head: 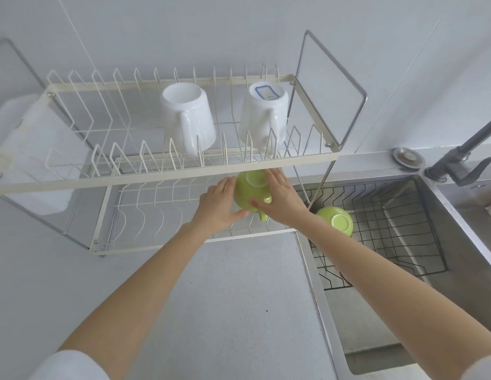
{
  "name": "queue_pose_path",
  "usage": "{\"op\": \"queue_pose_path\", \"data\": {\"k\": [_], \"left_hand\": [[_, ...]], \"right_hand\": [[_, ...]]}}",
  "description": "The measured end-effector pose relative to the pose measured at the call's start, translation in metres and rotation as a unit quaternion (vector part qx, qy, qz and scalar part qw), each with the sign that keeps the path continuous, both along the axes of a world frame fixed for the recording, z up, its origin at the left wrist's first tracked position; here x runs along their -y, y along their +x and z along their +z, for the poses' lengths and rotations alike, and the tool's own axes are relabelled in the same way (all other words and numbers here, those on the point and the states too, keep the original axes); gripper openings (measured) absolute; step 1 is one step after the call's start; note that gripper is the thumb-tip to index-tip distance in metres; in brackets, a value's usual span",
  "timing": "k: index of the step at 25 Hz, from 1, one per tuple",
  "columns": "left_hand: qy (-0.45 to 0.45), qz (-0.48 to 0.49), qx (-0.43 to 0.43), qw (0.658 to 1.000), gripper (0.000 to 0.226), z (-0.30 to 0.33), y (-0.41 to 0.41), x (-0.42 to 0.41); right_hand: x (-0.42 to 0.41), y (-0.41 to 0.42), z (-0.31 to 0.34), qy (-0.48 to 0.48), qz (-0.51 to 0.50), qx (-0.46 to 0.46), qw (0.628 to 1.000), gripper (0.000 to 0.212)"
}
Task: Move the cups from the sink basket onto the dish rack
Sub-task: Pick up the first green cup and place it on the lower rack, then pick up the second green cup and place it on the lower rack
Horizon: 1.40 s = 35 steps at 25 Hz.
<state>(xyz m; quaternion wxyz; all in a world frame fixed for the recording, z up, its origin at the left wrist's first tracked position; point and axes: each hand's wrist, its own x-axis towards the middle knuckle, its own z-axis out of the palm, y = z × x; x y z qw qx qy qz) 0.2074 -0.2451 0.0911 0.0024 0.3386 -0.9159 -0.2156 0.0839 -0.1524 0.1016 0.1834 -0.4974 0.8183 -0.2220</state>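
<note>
Under the dish rack's [167,175] top shelf, both hands, left hand [218,205] and right hand [281,200], grip an upside-down green cup [250,192] by its sides, which looks like smooth, breakable ceramic, while another green cup [339,222] waits in the sink basket [389,229].

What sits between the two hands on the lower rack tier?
Head view: an upside-down green cup, held between the left hand and right hand.

You have four cups in sight: two white mugs [187,120] [263,116] above your hands, one green cup [248,192] between them, another green cup [339,222] just right of your right wrist. Possibly more sit hidden under that arm.
</note>
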Motion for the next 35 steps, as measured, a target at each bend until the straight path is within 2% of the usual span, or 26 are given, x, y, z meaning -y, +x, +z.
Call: {"op": "queue_pose_path", "data": {"k": [3, 7, 14, 26, 35], "left_hand": [[-0.076, -0.029, 0.033, 0.996, 0.080, 0.005, 0.021, -0.021], [-0.104, -0.026, 0.054, 0.993, 0.075, 0.014, 0.044, -0.056], [-0.117, -0.028, 0.042, 0.992, 0.075, 0.020, 0.047, -0.122], [-0.090, -0.050, 0.043, 0.994, 0.074, 0.002, -0.051, -0.218], [-0.062, -0.029, 0.068, 0.995, 0.077, -0.020, -0.127, -0.245]], "right_hand": [[-0.020, 0.013, 0.008, -0.001, 0.029, -0.037, 0.999, 0.078], [-0.057, 0.026, 0.015, -0.003, 0.047, -0.086, 0.995, 0.075], [-0.132, 0.028, 0.005, 0.013, 0.037, -0.109, 0.993, 0.073], [-0.234, -0.074, -0.012, 0.088, 0.016, -0.115, 0.989, 0.072], [-0.260, -0.145, -0.033, 0.113, 0.037, -0.100, 0.988, 0.076]]}}
